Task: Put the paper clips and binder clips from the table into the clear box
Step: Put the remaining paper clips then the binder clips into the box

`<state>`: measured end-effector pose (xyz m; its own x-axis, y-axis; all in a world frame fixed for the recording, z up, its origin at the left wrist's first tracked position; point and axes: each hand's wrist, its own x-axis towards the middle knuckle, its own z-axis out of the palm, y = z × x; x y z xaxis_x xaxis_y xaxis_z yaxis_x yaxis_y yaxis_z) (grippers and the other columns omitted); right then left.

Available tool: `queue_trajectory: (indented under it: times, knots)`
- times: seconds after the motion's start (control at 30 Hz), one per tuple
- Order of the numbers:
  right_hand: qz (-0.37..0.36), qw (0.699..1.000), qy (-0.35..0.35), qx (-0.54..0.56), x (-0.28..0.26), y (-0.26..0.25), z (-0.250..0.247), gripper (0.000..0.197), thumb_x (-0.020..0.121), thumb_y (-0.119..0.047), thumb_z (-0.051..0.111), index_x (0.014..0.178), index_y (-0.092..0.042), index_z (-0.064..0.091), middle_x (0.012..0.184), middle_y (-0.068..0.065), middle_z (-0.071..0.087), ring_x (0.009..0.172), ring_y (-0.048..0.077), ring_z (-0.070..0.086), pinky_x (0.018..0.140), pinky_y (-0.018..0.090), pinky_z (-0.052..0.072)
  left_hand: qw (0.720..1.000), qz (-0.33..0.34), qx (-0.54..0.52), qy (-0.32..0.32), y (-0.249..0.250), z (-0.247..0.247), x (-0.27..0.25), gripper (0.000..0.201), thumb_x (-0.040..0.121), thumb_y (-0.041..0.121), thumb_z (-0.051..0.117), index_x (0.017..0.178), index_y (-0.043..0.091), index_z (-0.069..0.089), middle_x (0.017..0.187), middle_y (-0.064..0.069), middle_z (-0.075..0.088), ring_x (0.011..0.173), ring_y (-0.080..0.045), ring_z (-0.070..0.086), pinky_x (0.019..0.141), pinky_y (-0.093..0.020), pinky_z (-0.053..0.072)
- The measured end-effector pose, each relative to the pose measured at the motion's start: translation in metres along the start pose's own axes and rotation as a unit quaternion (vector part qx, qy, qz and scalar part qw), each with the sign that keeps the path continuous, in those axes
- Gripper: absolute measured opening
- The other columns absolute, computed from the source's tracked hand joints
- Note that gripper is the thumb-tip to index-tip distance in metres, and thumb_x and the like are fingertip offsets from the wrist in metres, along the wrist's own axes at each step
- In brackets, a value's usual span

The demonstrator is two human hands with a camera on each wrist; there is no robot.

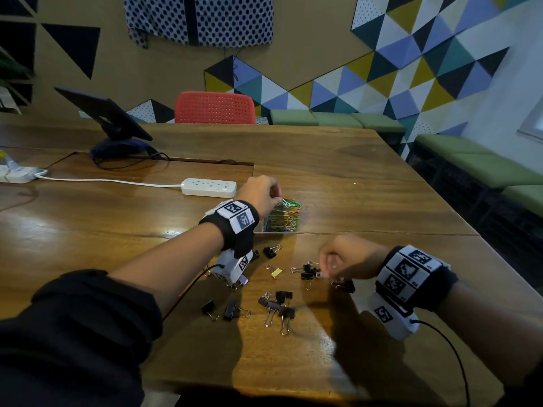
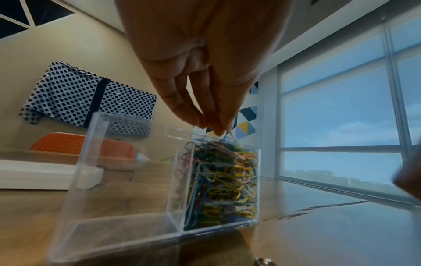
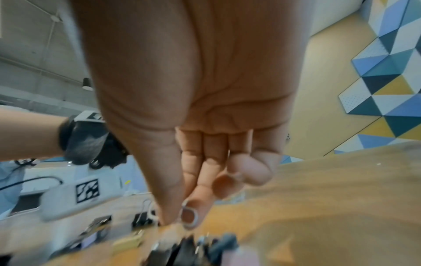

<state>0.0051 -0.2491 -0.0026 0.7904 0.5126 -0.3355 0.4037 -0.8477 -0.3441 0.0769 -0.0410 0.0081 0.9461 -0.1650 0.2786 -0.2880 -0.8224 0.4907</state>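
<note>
The clear box [image 1: 266,227] stands mid-table; one compartment is packed with coloured paper clips [image 2: 223,180], while the other compartment [image 2: 118,207] holds nothing. My left hand [image 1: 277,198] hovers just above the full side and pinches a white paper clip [image 2: 232,137] over the heap. Black binder clips [image 1: 277,306] lie scattered on the wood in front of the box. My right hand [image 1: 323,270] is low over a cluster of them [image 1: 308,273], thumb and forefinger pinching a silver wire loop [image 3: 189,216] that looks like a binder clip's handle.
A white power strip [image 1: 208,187] with its cable lies behind the box on the left. A tablet on a stand [image 1: 108,113] and a red chair [image 1: 214,108] are at the far side. A small yellow clip [image 1: 276,272] lies among the black ones.
</note>
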Motion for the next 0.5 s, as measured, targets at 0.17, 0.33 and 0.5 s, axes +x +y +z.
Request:
queue_trajectory:
  times: [0.17, 0.33, 0.5]
  knots:
    - [0.008, 0.986, 0.161, 0.038, 0.02, -0.005, -0.035, 0.009, 0.085, -0.008, 0.06, 0.092, -0.011, 0.067, 0.085, -0.006, 0.065, 0.07, 0.0, 0.056, 0.065, 0.012, 0.045, 0.999, -0.021, 0.019, -0.019, -0.003, 0.009, 0.004, 0.005, 0.085, 0.018, 0.064, 0.087, 0.015, 0.066, 0.095, -0.003, 0.067, 0.091, -0.018, 0.061, 0.078, -0.029, 0.051]
    - [0.023, 0.953, 0.299, 0.048, 0.061, -0.016, -0.051, 0.018, 0.087, -0.006, 0.055, 0.087, -0.017, 0.07, 0.083, -0.006, 0.063, 0.077, 0.007, 0.057, 0.07, 0.016, 0.043, 1.0, -0.014, 0.022, -0.015, -0.005, 0.007, 0.003, 0.01, 0.087, 0.019, 0.061, 0.091, 0.012, 0.067, 0.096, -0.004, 0.066, 0.085, -0.013, 0.055, 0.073, -0.025, 0.043]
    - [0.04, 0.94, 0.336, 0.04, 0.091, -0.027, -0.047, 0.017, 0.087, -0.01, 0.057, 0.088, -0.018, 0.071, 0.093, -0.002, 0.069, 0.079, 0.01, 0.058, 0.071, 0.021, 0.045, 0.999, 0.016, 0.032, -0.017, -0.014, -0.005, -0.005, 0.018, 0.09, 0.022, 0.056, 0.099, 0.01, 0.066, 0.101, -0.006, 0.062, 0.086, -0.015, 0.054, 0.074, -0.025, 0.04]
